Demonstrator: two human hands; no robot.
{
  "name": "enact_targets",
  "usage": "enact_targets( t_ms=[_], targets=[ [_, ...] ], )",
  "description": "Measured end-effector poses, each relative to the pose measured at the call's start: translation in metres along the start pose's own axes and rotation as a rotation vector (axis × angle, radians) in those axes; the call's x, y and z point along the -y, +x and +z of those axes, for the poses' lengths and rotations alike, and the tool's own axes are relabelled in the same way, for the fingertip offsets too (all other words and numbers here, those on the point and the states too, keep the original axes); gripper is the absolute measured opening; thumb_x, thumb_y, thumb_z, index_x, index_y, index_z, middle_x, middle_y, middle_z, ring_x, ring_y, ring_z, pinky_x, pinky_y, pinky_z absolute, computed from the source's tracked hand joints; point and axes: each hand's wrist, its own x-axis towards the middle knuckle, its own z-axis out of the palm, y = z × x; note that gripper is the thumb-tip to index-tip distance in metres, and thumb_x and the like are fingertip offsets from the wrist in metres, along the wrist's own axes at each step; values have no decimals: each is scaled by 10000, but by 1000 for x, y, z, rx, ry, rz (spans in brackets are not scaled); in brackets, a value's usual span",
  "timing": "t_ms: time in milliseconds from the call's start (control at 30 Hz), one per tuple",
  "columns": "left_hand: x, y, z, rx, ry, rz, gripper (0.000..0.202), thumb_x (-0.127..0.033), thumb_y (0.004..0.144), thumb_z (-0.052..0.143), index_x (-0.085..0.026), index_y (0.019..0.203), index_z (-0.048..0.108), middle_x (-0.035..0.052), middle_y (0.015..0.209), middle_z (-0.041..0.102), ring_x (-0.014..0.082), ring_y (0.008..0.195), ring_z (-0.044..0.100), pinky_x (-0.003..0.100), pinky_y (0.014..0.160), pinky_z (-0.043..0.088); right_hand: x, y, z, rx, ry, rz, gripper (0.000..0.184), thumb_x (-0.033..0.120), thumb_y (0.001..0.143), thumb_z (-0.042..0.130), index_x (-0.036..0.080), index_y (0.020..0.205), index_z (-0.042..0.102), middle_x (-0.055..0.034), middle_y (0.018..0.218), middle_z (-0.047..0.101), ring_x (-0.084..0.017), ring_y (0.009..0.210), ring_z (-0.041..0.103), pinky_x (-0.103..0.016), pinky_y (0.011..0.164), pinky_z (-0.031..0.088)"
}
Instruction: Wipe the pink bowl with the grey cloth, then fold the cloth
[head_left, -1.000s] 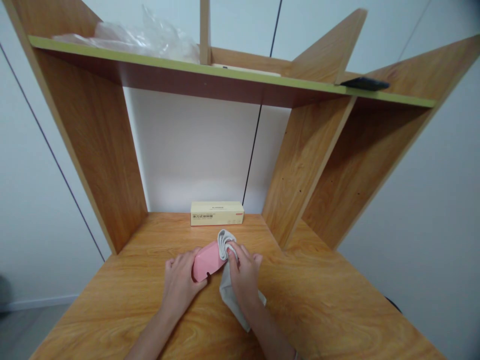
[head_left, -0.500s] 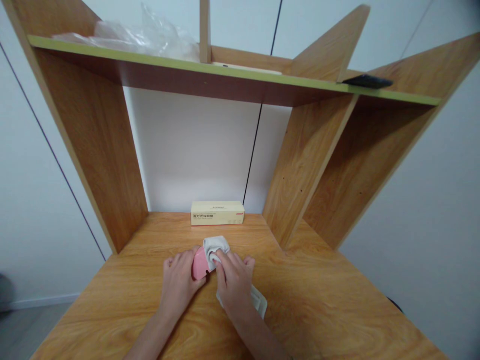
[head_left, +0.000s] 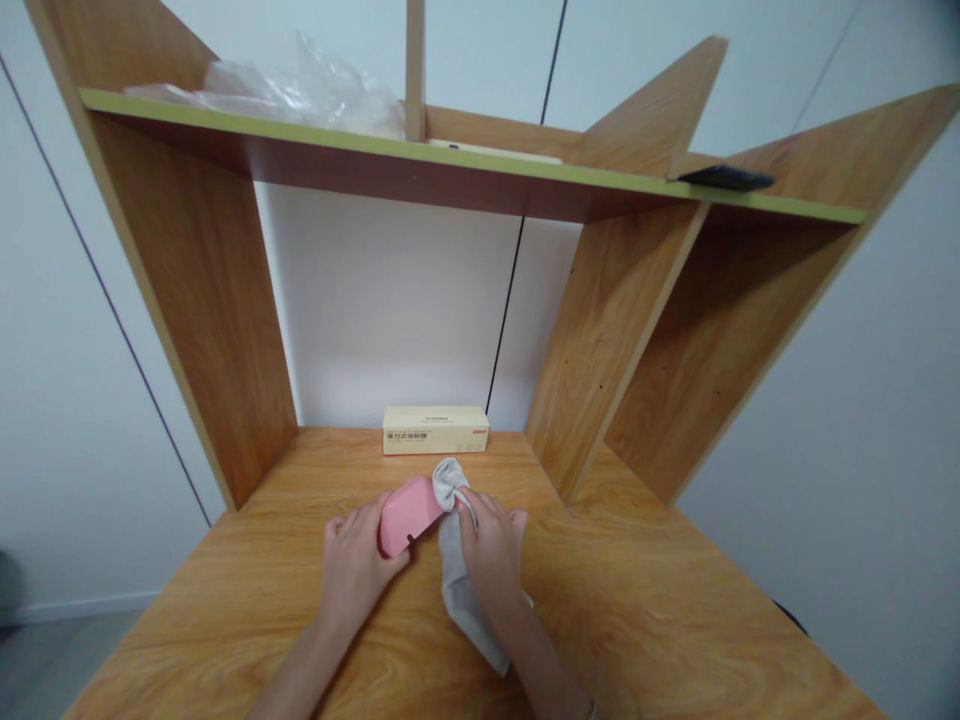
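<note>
My left hand (head_left: pixel 358 557) is closed around the left end of a flat pink object (head_left: pixel 409 512) with a small dark notch on its lower edge; its exact kind I cannot make out. At that object's right end, my right hand (head_left: pixel 491 545) pinches a bunched light grey cloth (head_left: pixel 448 484). The bunched part touches the pink edge, while the rest of the cloth hangs down under my right wrist onto the desk. My right fingers partly hide the cloth.
Behind my hands, a cream cling-film box (head_left: pixel 435 431) stands on the wooden desk (head_left: pixel 637 610) near the wall. Upright wooden panels flank the space. Overhead, the shelf (head_left: pixel 480 165) carries clear plastic bags (head_left: pixel 300 95) and a flat black object (head_left: pixel 726 178).
My right hand has moved right with the cloth, uncovering more of the pink object. More of the cloth now hangs down. The left hand keeps its hold.
</note>
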Motion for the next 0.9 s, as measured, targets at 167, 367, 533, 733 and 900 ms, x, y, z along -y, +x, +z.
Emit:
enact_targets(
  t_ms=[167, 367, 533, 733, 900],
  targets=[
    [4, 2, 1, -18, -92, -96, 467, -307, 630, 575, -181, 1077, 527, 97, 1014, 643, 264, 904, 567, 381, 817, 328, -12, 0, 9, 84, -78, 38, 284, 235, 874, 357, 230, 917, 638, -29, 838, 680, -176, 781, 584, -300, 656, 252],
    [13, 9, 7, -65, -481, -384, 412, -351, 628, 563, -138, 978, 591, 80, 807, 675, 246, 748, 606, 371, 756, 423, -32, 5, 8, 252, -234, 176, 250, 278, 840, 429, 231, 794, 671, -73, 780, 692, -219, 775, 611, -309, 647, 274],
    [16, 12, 7, -166, -967, -573, 371, -422, 624, 589, -119, 832, 642, 64, 724, 672, 218, 744, 616, 309, 691, 464, -49, 11, 0, 331, -271, 233, 270, 325, 810, 445, 237, 698, 675, -71, 727, 695, -230, 731, 621, -303, 605, 288],
    [23, 10, 8, -241, -1127, -727, 431, -533, 600, 591, -112, 680, 638, 45, 650, 639, 196, 675, 584, 308, 659, 441, -30, 3, -1, 428, -238, 151, 296, 338, 773, 500, 226, 534, 632, -18, 555, 661, -175, 564, 597, -286, 603, 303],
    [30, 12, 15, -279, -1212, -733, 417, -519, 625, 574, -124, 734, 650, 33, 720, 648, 185, 732, 584, 297, 689, 435, 9, 2, -13, 507, -267, -13, 403, 481, 787, 480, 213, 525, 628, -52, 535, 652, -187, 509, 579, -288, 558, 302]
  ],
)
